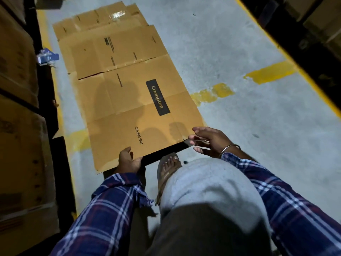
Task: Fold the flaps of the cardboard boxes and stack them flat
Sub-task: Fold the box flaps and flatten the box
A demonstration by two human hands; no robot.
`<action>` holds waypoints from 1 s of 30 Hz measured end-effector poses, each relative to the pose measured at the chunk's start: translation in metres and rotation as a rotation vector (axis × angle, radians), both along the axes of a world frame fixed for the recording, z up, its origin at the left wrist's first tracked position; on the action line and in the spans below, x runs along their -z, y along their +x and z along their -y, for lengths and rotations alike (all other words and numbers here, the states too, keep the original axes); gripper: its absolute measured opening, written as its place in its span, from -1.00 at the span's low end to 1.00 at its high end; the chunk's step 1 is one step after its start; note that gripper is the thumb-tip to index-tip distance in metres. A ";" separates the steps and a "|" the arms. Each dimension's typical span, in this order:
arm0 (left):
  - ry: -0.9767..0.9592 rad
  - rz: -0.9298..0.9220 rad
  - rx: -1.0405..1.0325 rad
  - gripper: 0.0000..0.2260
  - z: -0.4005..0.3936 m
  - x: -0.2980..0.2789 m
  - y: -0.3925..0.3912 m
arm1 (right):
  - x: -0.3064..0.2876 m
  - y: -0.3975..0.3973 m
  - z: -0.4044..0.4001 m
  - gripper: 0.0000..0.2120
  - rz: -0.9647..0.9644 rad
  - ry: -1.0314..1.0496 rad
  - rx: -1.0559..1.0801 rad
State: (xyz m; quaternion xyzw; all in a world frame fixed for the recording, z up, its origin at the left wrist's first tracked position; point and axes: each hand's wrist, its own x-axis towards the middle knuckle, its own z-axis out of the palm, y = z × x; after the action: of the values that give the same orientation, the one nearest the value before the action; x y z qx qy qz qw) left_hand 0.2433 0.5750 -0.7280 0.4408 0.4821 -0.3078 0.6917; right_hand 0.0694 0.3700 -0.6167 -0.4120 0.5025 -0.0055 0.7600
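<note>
A flattened brown cardboard box (136, 111), printed "Crompton" and "CEILING FAN", lies on the concrete floor with its near edge raised a little. My left hand (128, 161) grips that near edge at the left, thumb on top. My right hand (206, 141) hovers at the box's near right corner, fingers spread and holding nothing. Beyond it two more flattened boxes lie partly overlapped: a middle one (114, 47) and a far one (103, 17) with shiny tape.
Stacked cartons (20, 126) on a dark rack line the left side, with a small blue object (47, 57) beside them. Yellow floor lines (269, 72) cross the grey concrete. A dark rack (304, 39) runs along the right. My sandalled foot (168, 169) stands under the box edge.
</note>
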 end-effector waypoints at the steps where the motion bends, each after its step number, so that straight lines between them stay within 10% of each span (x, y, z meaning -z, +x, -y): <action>1: -0.027 -0.013 -0.002 -0.52 0.002 -0.002 0.002 | -0.002 -0.002 0.001 -0.72 0.010 -0.005 0.001; 11: -0.169 0.111 -0.050 -0.46 0.009 -0.010 0.012 | -0.035 -0.049 0.013 -0.75 0.054 -0.122 -0.045; 14: -0.012 0.118 0.240 -0.77 0.027 -0.031 0.014 | -0.050 -0.066 0.020 -0.75 0.054 -0.164 -0.021; 17: 0.057 0.220 0.539 -0.62 0.052 -0.054 0.014 | -0.064 -0.083 0.026 -0.77 0.048 -0.190 0.042; 30: -0.419 0.698 2.066 -0.52 0.168 -0.292 -0.099 | -0.204 -0.256 0.042 -0.79 -0.034 -0.598 -0.013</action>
State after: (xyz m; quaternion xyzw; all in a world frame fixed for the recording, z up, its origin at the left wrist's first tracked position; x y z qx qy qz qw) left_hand 0.1442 0.4069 -0.4364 0.5673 -0.3999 -0.6708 0.2612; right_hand -0.1869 0.3277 -0.4131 -0.6210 0.4885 -0.1415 0.5964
